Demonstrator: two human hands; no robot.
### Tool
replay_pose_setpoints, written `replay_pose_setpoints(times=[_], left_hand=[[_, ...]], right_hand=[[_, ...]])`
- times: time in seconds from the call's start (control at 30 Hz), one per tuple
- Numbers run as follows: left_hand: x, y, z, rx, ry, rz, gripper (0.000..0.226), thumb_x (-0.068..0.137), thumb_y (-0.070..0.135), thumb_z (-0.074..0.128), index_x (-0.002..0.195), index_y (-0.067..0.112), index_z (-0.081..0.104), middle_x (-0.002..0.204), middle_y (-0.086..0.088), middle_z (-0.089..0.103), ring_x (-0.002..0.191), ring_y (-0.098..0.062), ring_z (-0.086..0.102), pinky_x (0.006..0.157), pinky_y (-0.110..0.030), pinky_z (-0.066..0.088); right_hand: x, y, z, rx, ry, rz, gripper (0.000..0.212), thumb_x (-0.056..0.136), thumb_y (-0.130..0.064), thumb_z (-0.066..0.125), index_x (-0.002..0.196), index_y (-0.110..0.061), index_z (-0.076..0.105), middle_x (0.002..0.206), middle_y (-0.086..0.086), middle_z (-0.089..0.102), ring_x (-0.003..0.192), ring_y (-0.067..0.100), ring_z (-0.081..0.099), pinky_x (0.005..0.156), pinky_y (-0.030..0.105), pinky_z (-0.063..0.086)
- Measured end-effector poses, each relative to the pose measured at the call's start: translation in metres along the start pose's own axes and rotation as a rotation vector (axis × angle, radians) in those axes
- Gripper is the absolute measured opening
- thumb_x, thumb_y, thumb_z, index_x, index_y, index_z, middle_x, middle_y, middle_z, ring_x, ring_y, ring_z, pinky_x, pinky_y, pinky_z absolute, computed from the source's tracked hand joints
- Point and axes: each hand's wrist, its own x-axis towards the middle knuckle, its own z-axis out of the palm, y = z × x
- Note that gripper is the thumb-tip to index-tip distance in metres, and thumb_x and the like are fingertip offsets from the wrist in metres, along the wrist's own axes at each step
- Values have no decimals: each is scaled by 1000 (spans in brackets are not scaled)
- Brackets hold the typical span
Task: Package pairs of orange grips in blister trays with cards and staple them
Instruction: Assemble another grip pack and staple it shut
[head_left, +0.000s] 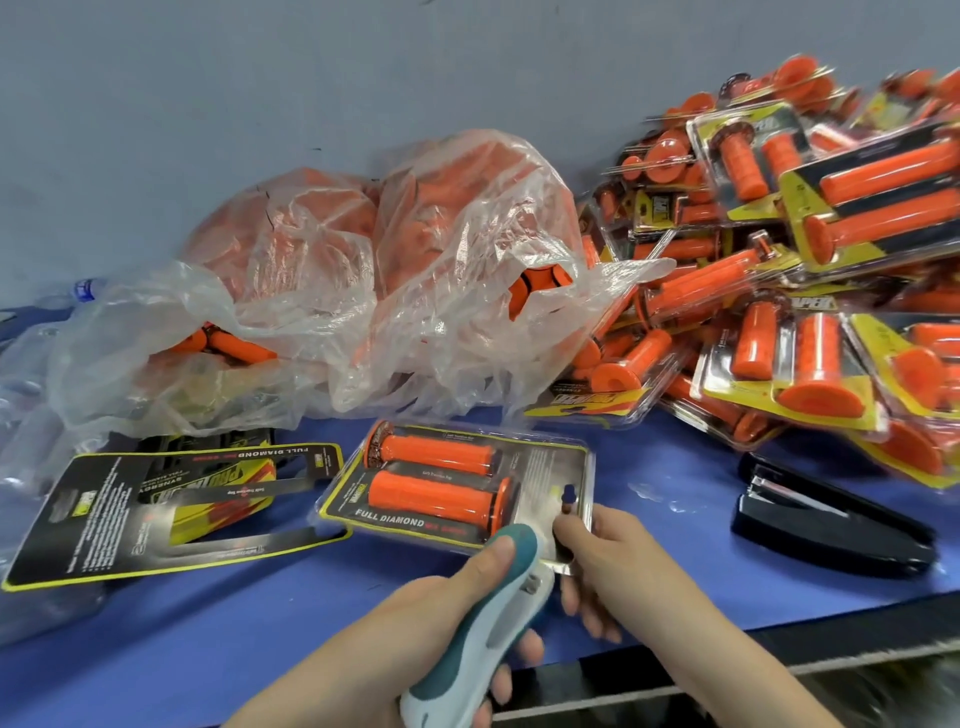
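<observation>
I have the blister pack (457, 483) lying flat near the front edge of the counter (208, 623), card inside and the two orange grips (436, 454) seated side by side, head to tail, which leaves the flat rim free for stapling. My right hand (623, 566) steadies the pack's near right corner: thumb on top of the clear rim, the other fingers (587, 613) curled beneath it, a pinch that seems to raise that corner slightly off the counter. My left hand (441, 618) is wrapped round the teal and white stapler (467, 654), thumb pressed on its head and the rest curled under the body. Its nose sits over the pack's near edge, just beside my right thumb; I judge a staple goes in here. Whether its mouth has bitten yet I cannot tell. Spare cards (156, 509) lie towards the left edge, loose grips in a plastic bag (363, 270) along the back edge, finished packs (805, 260) heaped at the back right corner, and a black stapler (831, 519) lies untouched near the front right
</observation>
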Motion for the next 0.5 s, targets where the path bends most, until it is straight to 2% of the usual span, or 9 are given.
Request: replay_pose_setpoints(times=[0.1,0.17,0.27,0.33,0.43,0.5], left_hand=[[8,1,9,-98,12,8,99,49,87,71,100,2,74,82,-23,64,56,-29,57,60,-35,49],[11,4,16,-171,31,22,87,56,75,72,93,-3,74,73,-22,64,48,-28,56,51,-30,48],[16,9,18,-149,95,30,83,43,66,68,87,-4,74,74,-25,64,50,-30,56,53,-34,48],[16,9,18,-116,128,50,84,39,71,76,85,1,77,81,-28,65,55,-31,57,59,-37,49],[16,4,19,-142,118,125,76,35,80,80,89,26,80,84,-26,66,60,-31,57,62,-38,49],[17,6,22,-159,90,128,74,45,76,80,91,19,80,83,-23,67,61,-30,59,60,-36,50]], right_hand=[[-1,0,-2,7,18,-13,25,98,-30,41,80,-17,53,52,6,59,34,19,45,35,20,31],[-2,-1,-3,13,35,-22,25,98,-30,42,79,-19,54,52,6,60,34,19,45,35,19,31],[-4,-1,-5,-2,30,-23,26,98,-29,41,80,-18,55,51,5,60,34,18,45,36,18,32],[-5,-2,-5,0,21,-18,26,99,-29,39,83,-17,56,51,5,60,33,17,45,35,19,32],[-5,-3,-6,-3,24,-14,26,99,-29,38,82,-19,56,51,4,60,33,17,46,35,19,33],[-6,-3,-5,-7,23,-16,27,99,-31,39,81,-19,56,51,4,61,34,17,47,36,20,34]])
